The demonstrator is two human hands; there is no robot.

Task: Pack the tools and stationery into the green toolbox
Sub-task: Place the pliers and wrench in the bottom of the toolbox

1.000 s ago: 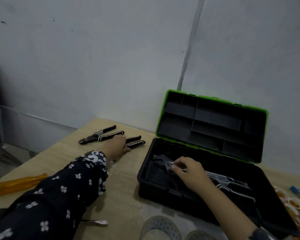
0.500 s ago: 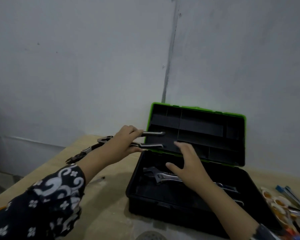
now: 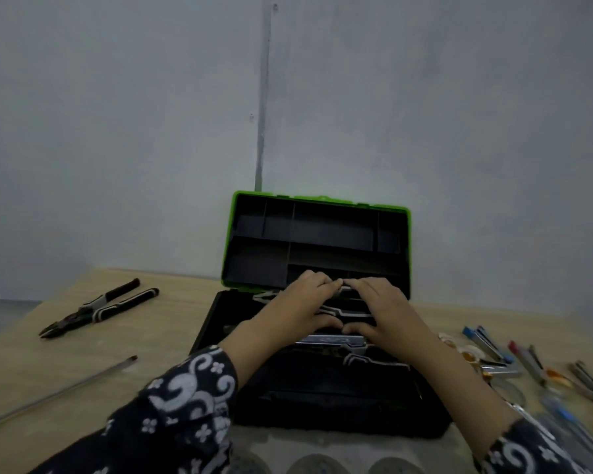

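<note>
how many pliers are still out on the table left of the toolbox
1. A single pair of black-handled pliers lies on the table, left of the green toolbox. Others may be hidden under the hands inside the box.

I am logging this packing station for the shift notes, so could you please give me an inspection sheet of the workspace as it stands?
Surface: pale wooden table, partly covered.
Job's things: green-lidded black plastic toolbox open, lid upright; metal tools lie in its base. Black-handled pliers and a long thin metal rod lie on the table to its left; blue and red pens and other stationery lie to its right.
Clutter: nothing seen.
Grippers: left hand and right hand both inside the toolbox, resting on a black-handled tool; grip unclear.
Cables: nothing seen.
Surroundings: bare grey wall with a vertical seam.
</note>
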